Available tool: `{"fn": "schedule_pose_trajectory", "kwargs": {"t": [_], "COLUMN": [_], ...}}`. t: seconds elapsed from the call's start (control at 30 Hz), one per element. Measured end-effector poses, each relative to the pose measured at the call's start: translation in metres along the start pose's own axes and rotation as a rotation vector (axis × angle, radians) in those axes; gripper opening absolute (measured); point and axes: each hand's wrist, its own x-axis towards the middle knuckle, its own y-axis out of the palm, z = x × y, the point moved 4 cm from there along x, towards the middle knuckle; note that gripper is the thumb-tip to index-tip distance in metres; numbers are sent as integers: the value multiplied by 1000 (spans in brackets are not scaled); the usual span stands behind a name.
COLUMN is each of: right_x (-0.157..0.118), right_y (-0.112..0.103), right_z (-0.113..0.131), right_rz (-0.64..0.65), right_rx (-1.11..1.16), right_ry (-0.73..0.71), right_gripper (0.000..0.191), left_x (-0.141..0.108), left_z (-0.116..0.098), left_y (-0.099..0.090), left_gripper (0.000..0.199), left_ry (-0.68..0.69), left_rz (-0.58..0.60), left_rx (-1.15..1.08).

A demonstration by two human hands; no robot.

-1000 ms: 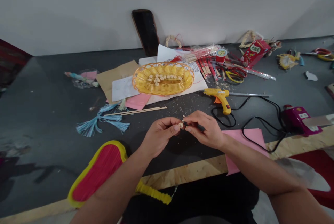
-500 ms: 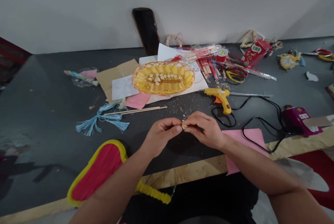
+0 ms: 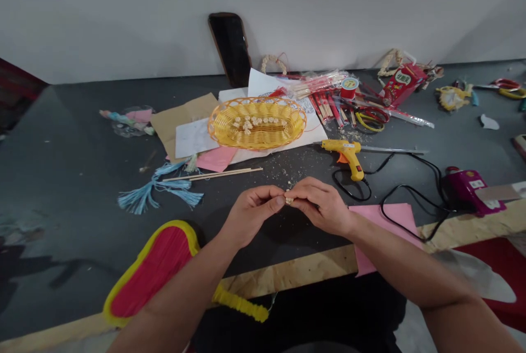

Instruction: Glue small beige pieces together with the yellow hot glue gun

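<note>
Near the table's front edge, a small pale beige piece [image 3: 289, 199] is pinched between the fingertips of both hands. My left hand [image 3: 257, 211] grips it from the left with thumb and forefinger, and my right hand [image 3: 322, 205] holds it from the right. Beyond them stands a yellow woven basket [image 3: 257, 140] with several similar pale pieces [image 3: 250, 122] inside. A yellow glue gun [image 3: 347, 153] lies behind my right hand. Two thin sticks [image 3: 222, 174] and a blue tassel [image 3: 154, 191] lie beyond and left of my left hand.
A phone [image 3: 230, 49] leans on the wall. Red packets [image 3: 329, 106], scissors [image 3: 372, 119] and a red box [image 3: 405, 83] lie at the back right. A black cord [image 3: 411, 191] loops over pink paper [image 3: 390, 221] near a purple device [image 3: 474, 191]. A red-and-yellow padded shape [image 3: 154, 271] sits by my left forearm.
Both hands keep their pinch at nearly the same place; the small piece appears slightly turned. The view has shifted very slightly.
</note>
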Motion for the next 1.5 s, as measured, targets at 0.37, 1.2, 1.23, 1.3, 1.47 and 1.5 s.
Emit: {"fn": "schedule_pose_trajectory", "kwargs": {"t": [0.37,1.2,1.23,1.3,1.47,1.5], "right_x": [2,2,5,16,71,85], "right_y": [-4,-27,-30,-38,-53,-51], "right_z": [0,-17,-18,-17,-25,-30], "right_rz": [-15,-338,-351,-321,-159,-109], "right_rx": [19,97,129,162,70,41], "right_ry": [62,388,414,435,381,358], "right_gripper": [14,14,15,18,19,19], "left_x": [1,5,5,6,5,5], "left_z": [-2,-11,-12,-12,-12,-11], "left_y": [2,0,-1,-1,0,0], "left_gripper": [26,56,56,56,53,53], "left_ry": [-15,113,118,121,107,100], "left_rz": [-8,-107,-106,-96,-69,-62], "left_rx": [-44,-225,-245,-279,-309,-312]}}
